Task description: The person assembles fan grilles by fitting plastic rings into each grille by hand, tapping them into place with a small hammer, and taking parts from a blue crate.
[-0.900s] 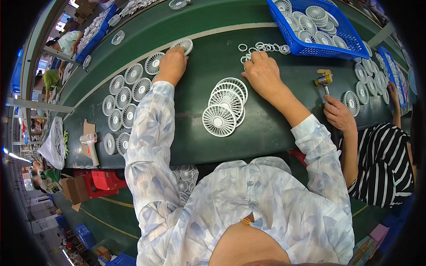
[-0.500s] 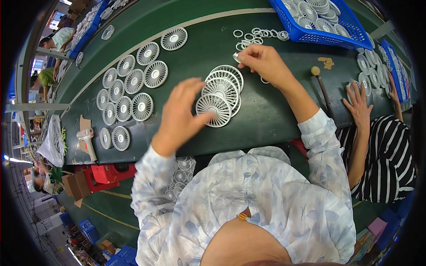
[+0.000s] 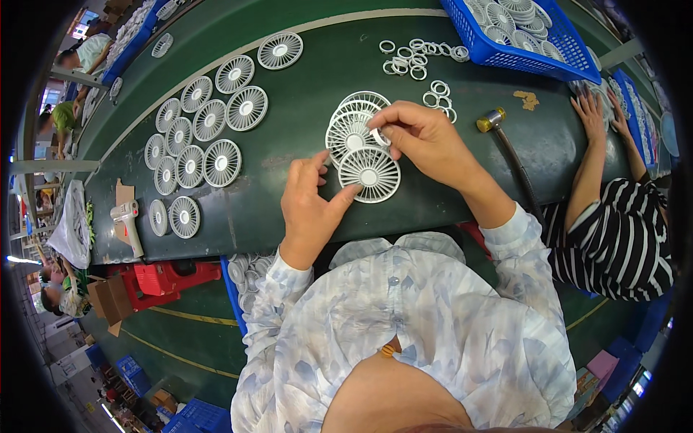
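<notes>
Several white spoked discs like wheel covers [image 3: 369, 176] lie overlapping in front of me. My left hand [image 3: 312, 206] is at their left edge, thumb and fingers spread. Its thumb meets the rim of the nearest disc, while the fingertips are beside the discs behind. Above the pile, my right hand [image 3: 426, 144] pinches a small white ring [image 3: 380, 137] between thumb and fingers. The fingers partly cover that ring. Other loose rings [image 3: 418, 59] lie in clusters behind and to the right of this hand.
More spoked discs [image 3: 221, 163] are spread out at left, near a white handheld gun-shaped tool [image 3: 128, 225]. A yellow-headed mallet [image 3: 507, 144] lies right. A blue basket [image 3: 520, 61] of discs stands at the back. A co-worker's hands [image 3: 593, 119] are at far right.
My right hand has moved down and left, bringing the ring from near the loose rings to above the discs. My left hand has moved slightly right and down, and the nearest disc has shifted right.
</notes>
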`<act>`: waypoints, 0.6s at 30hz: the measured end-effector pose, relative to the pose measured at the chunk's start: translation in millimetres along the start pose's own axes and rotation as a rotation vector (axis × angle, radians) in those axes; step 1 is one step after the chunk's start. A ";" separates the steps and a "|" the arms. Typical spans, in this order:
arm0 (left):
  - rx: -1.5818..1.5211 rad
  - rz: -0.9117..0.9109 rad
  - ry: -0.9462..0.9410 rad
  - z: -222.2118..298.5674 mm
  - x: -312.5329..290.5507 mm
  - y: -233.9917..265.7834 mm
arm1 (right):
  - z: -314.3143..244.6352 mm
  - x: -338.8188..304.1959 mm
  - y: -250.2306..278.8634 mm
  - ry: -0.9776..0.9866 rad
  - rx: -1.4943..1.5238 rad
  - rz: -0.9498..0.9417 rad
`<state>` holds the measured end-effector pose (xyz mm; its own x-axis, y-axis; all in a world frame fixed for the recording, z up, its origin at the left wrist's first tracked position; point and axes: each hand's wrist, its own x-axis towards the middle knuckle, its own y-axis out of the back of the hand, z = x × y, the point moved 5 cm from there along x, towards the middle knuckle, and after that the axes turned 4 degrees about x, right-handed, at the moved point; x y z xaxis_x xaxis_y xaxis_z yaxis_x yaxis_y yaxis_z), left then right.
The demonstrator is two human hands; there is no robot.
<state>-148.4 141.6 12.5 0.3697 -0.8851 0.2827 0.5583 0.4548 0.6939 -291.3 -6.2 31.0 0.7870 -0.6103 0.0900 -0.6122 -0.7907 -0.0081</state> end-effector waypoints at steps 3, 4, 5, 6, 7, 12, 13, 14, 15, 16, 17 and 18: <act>0.185 0.069 -0.123 21.8 -0.4 -6.2 | 6.3 -4.2 1.1 -0.094 0.128 -0.038; 0.205 0.065 -0.152 25.6 -1.3 -9.9 | 6.4 -6.2 2.2 -0.095 0.126 -0.037; 0.201 0.078 -0.165 27.8 -2.3 -12.2 | 8.1 -9.7 1.0 -0.137 0.213 -0.068; 0.198 0.072 -0.163 28.6 -2.8 -13.4 | 10.4 -13.9 -0.4 -0.181 0.302 -0.098; 0.182 0.088 -0.139 28.9 -2.6 -12.8 | 11.1 -15.9 0.5 -0.186 0.303 -0.093; -0.434 0.005 0.294 11.5 -18.5 -22.5 | 2.3 -23.5 2.6 -0.069 0.069 -0.001; -0.477 -0.009 0.271 14.5 -18.3 -19.0 | -5.7 -25.4 3.3 0.002 -0.072 0.032; -0.669 -0.001 0.340 11.7 -18.7 -18.5 | -13.5 -27.6 3.3 0.075 -0.213 0.065; -0.863 0.008 0.406 8.0 -19.3 -19.0 | -17.4 -30.7 3.1 0.124 -0.291 0.075; -0.929 -0.080 0.476 3.4 -20.2 -17.0 | -20.6 -33.5 0.8 0.186 -0.305 0.083; -0.926 -0.076 0.478 6.5 -18.0 -14.2 | -24.0 -36.6 -2.0 0.248 -0.318 0.091; -1.071 -0.105 0.534 11.3 -15.1 -13.6 | -30.5 -39.0 -7.4 0.316 -0.316 0.096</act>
<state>-169.9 147.7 6.2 0.4056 -0.8851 -0.2283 0.8444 0.4584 -0.2770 -319.8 24.9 57.9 0.6939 -0.5964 0.4034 -0.7129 -0.6476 0.2688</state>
